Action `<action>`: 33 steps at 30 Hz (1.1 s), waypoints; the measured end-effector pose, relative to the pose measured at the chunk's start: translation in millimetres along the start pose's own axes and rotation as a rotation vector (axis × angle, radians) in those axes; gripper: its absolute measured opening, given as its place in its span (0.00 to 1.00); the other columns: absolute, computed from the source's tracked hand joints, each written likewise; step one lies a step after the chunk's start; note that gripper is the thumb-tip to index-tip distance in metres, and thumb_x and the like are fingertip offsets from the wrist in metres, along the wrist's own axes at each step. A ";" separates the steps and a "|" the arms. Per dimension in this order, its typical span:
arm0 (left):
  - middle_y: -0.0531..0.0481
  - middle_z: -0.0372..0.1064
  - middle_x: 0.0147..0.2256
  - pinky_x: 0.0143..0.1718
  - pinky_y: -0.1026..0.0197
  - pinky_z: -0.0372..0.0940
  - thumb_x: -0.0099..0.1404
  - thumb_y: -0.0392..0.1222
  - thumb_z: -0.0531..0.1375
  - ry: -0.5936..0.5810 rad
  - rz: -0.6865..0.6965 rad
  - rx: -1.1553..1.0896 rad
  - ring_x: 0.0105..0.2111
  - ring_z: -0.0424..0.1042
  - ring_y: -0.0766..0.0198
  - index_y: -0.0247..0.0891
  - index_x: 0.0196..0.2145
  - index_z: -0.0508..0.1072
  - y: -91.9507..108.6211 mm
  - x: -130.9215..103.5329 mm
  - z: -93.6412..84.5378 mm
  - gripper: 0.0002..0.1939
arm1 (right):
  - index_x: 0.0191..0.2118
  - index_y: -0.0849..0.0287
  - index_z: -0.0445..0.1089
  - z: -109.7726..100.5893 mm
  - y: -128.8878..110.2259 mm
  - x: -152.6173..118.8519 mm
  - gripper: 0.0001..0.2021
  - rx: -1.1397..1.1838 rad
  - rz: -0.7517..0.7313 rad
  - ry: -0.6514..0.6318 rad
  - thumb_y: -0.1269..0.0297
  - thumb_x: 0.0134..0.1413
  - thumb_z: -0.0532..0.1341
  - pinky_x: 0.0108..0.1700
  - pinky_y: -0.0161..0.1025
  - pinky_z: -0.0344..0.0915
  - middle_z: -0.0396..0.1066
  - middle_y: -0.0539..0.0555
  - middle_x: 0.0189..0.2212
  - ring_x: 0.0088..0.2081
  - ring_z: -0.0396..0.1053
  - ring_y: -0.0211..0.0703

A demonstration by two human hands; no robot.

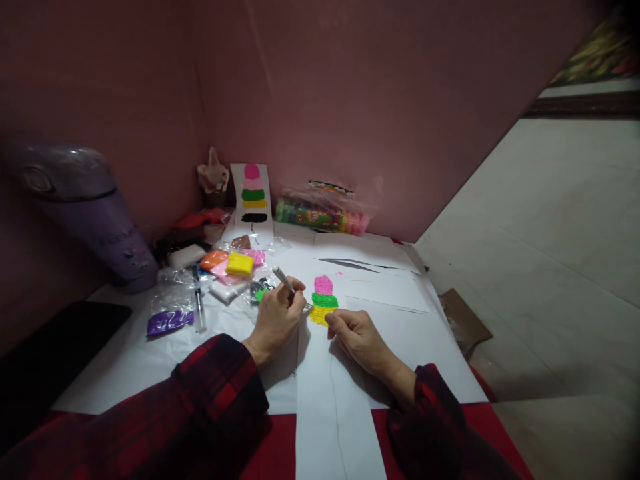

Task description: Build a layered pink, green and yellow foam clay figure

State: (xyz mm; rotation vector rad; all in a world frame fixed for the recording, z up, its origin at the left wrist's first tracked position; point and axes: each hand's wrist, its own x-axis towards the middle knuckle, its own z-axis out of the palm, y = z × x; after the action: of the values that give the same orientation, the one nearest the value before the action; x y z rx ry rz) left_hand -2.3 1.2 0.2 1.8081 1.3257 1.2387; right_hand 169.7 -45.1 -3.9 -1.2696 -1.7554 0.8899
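Observation:
My left hand [280, 317] is closed round a metal fork [283, 279], its handle tilted up to the left and its tines at the left edge of a yellow clay band [320, 316]. That band is the lowest of a stack on a long white paper strip [330, 400], below a green band [325, 300] and a pink rounded top [323, 285], all with a ridged surface. My right hand [357, 337] is pinched at the right edge of the yellow band. Whether anything lies between its fingertips is hidden.
A card with coloured shapes [254, 200] leans on the wall. Wrapped clay, including a yellow block [240, 264] and a purple pack [170, 323], lies left near a marker [199, 307] and purple bottle [95, 213]. A clay-stick pack [323, 215] sits behind.

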 end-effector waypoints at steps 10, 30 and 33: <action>0.56 0.59 0.18 0.24 0.65 0.54 0.58 0.36 0.52 -0.012 0.004 0.035 0.20 0.61 0.67 0.37 0.31 0.70 -3.0 0.2 0.3 0.07 | 0.20 0.59 0.66 0.4 -0.5 -0.1 0.25 -0.005 -0.016 0.001 0.46 0.61 0.53 0.19 0.32 0.48 0.51 0.44 0.10 0.15 0.51 0.33; 0.56 0.60 0.18 0.25 0.64 0.53 0.57 0.37 0.52 0.000 -0.022 0.082 0.19 0.59 0.67 0.37 0.32 0.71 -4.5 1.7 0.2 0.08 | 0.20 0.59 0.66 0.9 -4.3 -0.7 0.21 -0.079 -0.070 0.009 0.56 0.62 0.54 0.24 0.33 0.53 0.54 0.45 0.13 0.18 0.53 0.33; 0.56 0.60 0.18 0.25 0.64 0.53 0.57 0.36 0.52 -0.002 -0.011 0.087 0.19 0.59 0.67 0.37 0.32 0.71 -4.4 1.6 0.6 0.08 | 0.20 0.59 0.66 1.1 -3.3 -0.9 0.21 -0.082 -0.074 0.009 0.57 0.62 0.54 0.25 0.33 0.53 0.54 0.45 0.13 0.19 0.54 0.33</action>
State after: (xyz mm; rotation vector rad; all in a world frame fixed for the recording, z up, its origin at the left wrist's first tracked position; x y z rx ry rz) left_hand -3.4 4.2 -3.2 1.8592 1.4062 1.1898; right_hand 167.6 -47.0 -1.6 -1.2500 -1.8358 0.7765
